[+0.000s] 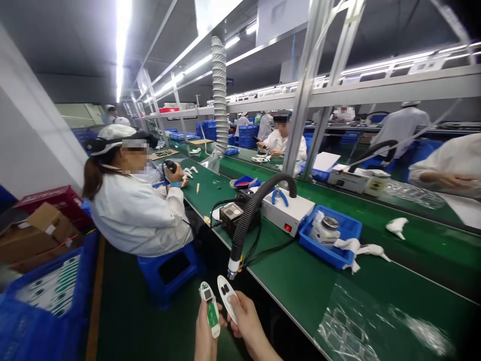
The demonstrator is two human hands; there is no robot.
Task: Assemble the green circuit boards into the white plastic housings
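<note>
My left hand (pixel 205 328) grips a narrow white housing half with a green circuit board (pixel 212 313) inside and a small dark square near its top end. In my right hand (pixel 246 318) is a white oval cover (pixel 226 297) with two dark rectangular windows, pinched by the thumb. The two parts stand upright side by side, their upper ends close but apart. Both hands are in front of the bench edge, at the bottom of the head view. Just above the cover hangs the nozzle of a black flexible hose (pixel 240 225).
On the green bench (pixel 300 296) stand a white box (pixel 287 213) with a red switch, blue pliers (pixel 280 196) and a blue tray (pixel 326 260). Clear plastic bags (pixel 349 326) lie at right. A co-worker (pixel 139 205) sits at left, near a blue crate (pixel 22 286) of boards.
</note>
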